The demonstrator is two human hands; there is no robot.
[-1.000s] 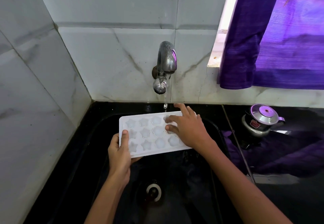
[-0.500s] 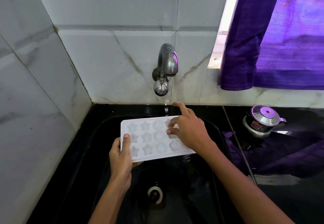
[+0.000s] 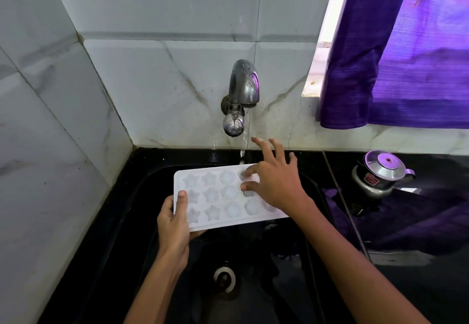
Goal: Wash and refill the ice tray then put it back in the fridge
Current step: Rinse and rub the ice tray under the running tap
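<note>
White plastic fills the middle of the view: the ice tray (image 3: 223,197), with star and round moulds, is held level over the black sink (image 3: 142,222); at its left end the left hand (image 3: 173,224) grips the short edge, thumb pressed on the top face and the other fingers curled underneath; further right the right hand (image 3: 275,179) lies over the tray's far right moulds, its fingers spread and loose, thumb and one fingertip touching the moulds while the remaining fingers lift clear, grasping nothing; this hand and its forearm hide the tray's right end. Above the tray a steel tap (image 3: 241,95) juts from the marble wall tiles (image 3: 152,82); a thin stream of water (image 3: 244,146) falls from it onto the tray's back edge, just left of the raised fingers. Below, the sink drain (image 3: 224,279) shows between the two forearms. Right of the sink, a small steel pot with a lid (image 3: 380,171) stands on the black counter (image 3: 431,285); a purple curtain (image 3: 393,57) hangs above it.
</note>
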